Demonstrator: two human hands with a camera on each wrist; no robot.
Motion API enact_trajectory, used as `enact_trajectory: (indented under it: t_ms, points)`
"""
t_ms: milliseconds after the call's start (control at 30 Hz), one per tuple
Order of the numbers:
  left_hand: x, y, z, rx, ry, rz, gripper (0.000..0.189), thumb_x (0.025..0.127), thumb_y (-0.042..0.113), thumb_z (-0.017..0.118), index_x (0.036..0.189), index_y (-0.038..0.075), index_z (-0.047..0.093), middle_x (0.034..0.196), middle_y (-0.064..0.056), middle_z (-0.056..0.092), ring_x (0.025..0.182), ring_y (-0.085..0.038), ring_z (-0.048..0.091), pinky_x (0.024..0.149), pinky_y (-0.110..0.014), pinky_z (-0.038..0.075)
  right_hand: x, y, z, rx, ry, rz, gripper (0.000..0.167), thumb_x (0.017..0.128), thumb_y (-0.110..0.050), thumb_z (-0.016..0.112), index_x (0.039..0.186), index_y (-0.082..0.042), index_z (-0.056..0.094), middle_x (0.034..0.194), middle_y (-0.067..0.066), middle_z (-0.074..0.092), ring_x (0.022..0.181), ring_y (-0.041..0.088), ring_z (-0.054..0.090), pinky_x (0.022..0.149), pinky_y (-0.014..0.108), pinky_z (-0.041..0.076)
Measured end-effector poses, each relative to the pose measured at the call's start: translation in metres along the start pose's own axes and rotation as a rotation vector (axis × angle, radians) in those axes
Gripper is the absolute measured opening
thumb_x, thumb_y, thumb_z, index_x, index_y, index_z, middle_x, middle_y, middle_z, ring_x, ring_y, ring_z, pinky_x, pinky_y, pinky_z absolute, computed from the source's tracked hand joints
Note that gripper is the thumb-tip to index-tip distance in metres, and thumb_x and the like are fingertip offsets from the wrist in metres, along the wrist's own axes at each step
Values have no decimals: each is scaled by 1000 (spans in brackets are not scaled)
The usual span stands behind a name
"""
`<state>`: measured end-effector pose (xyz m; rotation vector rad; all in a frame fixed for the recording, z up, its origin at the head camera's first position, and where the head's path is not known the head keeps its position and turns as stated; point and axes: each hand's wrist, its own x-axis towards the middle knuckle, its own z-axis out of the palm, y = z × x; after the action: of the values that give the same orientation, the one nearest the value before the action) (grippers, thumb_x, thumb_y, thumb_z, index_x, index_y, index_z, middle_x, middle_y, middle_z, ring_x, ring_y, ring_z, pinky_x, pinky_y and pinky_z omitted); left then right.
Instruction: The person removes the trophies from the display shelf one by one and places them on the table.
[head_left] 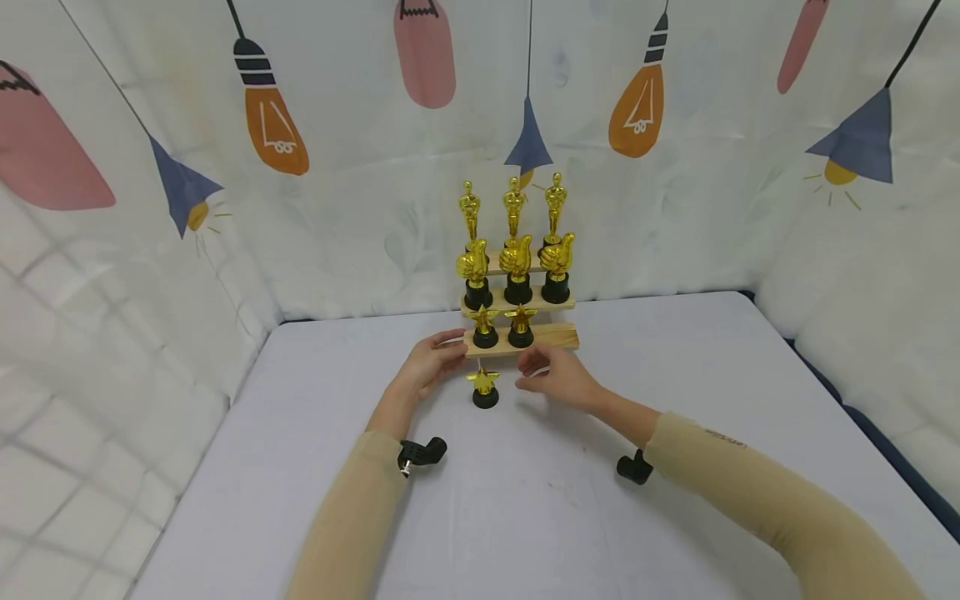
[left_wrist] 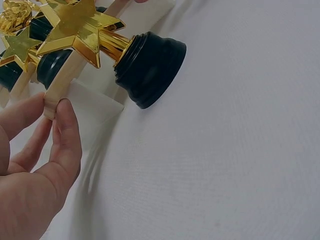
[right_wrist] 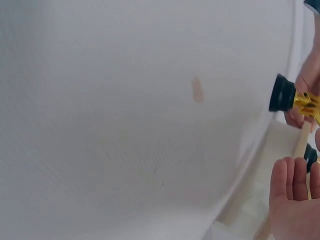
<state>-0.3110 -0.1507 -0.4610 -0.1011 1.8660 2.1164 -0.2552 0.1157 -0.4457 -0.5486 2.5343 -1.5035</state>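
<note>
A stepped wooden display rack (head_left: 557, 336) stands on the table, bearing gold trophies with black bases. My left hand (head_left: 431, 362) pinches the left end of its bottom step between thumb and fingers, as the left wrist view shows. In front of the rack a star trophy (head_left: 485, 397) stands alone on the cloth, between my two hands. Two more star trophies (head_left: 521, 327) sit on the bottom step, at its left and middle. My right hand (head_left: 558, 379) hovers by the step's front, fingers loosely bent and nothing seen in them; the right wrist view (right_wrist: 300, 215) cuts it off.
Thumbs-up trophies (head_left: 516, 260) fill the middle step, and figure trophies (head_left: 513, 204) stand on the top one. A white cloth covers the table (head_left: 510, 517). Behind hangs a patterned curtain (head_left: 360, 208).
</note>
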Motion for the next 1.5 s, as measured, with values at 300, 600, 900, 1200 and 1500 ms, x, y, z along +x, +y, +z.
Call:
enact_trajectory:
  t_ms: [300,600,900,1200,1500]
  points:
    - [0,-1,1,0,5,-5,52,100,2,67,149,1,50,142,-21,53,112,-23,63,103,-37,52,2,-4,-23,95,146,2,30,92,-10,80,115,4,65,110,15,69,102,28,66,86,30,56]
    - [-1,-1,0,-12,9,3,52,101,2,65,149,0,49,143,-22,52,113,-23,62,108,-42,48,15,-8,-38,226,267,43,42,94,-5,76,126,10,55,120,24,63,109,33,62,84,21,54]
    - [1,-3,0,-10,17,1,51,100,3,66,148,2,51,140,-19,54,107,-21,64,103,-39,52,28,-4,-37,262,256,59,43,92,-3,77,129,6,58,123,21,64,112,31,63,88,27,57]
    - [1,-3,0,-10,10,5,51,101,3,65,149,3,50,139,-18,54,107,-21,64,102,-37,53,36,-9,-29,284,260,80,49,90,-4,80,131,5,54,126,20,63,116,32,62,95,33,56]
    - [0,-2,0,-11,1,6,51,101,3,65,149,2,49,140,-19,54,106,-20,64,98,-34,55,44,-8,-20,236,288,116,54,88,-3,81,133,4,54,129,21,62,120,34,60,100,41,53]
